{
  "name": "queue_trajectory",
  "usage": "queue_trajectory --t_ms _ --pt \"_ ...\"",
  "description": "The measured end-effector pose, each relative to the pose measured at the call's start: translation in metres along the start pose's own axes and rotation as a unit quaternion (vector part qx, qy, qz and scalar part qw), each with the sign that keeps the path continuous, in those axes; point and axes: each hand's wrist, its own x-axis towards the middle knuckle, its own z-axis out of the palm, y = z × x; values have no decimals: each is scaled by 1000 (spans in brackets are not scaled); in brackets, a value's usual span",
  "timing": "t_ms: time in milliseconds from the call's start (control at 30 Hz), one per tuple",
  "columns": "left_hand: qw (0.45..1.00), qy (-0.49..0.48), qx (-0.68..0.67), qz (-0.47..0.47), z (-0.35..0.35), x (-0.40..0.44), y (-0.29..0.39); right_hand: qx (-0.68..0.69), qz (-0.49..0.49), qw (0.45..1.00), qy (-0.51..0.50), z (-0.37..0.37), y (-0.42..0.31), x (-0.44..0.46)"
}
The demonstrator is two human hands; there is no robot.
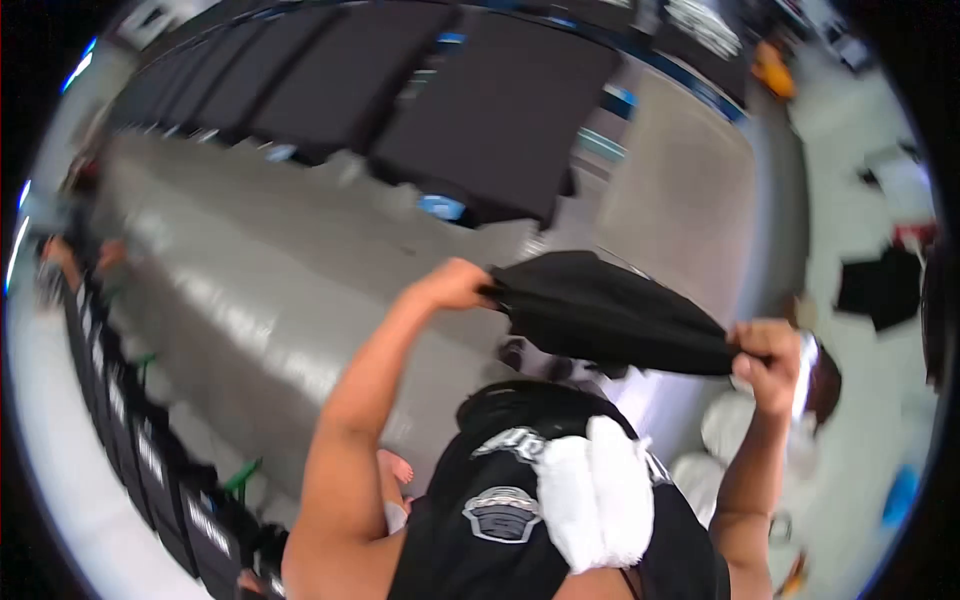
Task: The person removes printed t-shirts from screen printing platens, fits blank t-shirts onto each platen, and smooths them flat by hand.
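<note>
A piece of black cloth is stretched out in the air in front of my chest. My left hand is closed on its left corner, and my right hand grips the right end with thumb and fingers. Between the two hands the fabric sags slightly and looks bunched into folds. Just beyond it, to the upper right, lies a bare grey-brown board. A large flat black fabric piece covers the neighbouring board to the left.
More black fabric pieces run in a row toward the upper left. At lower left, dark panels with white prints line the other side, where a person's arm shows. A black cloth and white round objects are at right.
</note>
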Motion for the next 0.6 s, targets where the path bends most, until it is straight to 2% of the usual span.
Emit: queue_trajectory --t_ms 33,67,133,200,233,333,433,533,600 --pt "995 38 -79 38 -24 4 9 -100 112 988 21 -37 -6 -39" --pt "988 114 -13 102 -32 5 14 -159 203 966 13 -57 2 -55" --pt "975 175 -25 134 -47 10 41 -218 273 935 60 -79 13 -92" --pt "978 153 -56 130 -58 22 70 -234 290 920 123 -94 24 -128" --pt "980 140 -69 125 -69 24 79 -251 308 910 121 -100 21 -134" --pt "971 150 -83 166 -77 44 112 -230 253 928 147 -118 44 -165" --pt "962 158 -53 217 -78 67 123 -211 313 912 160 -121 54 -187" --pt "971 125 -27 200 -77 70 143 -174 357 908 131 -118 62 -201" --pt "986 71 -17 148 -72 65 148 -185 314 930 42 -113 73 -206"
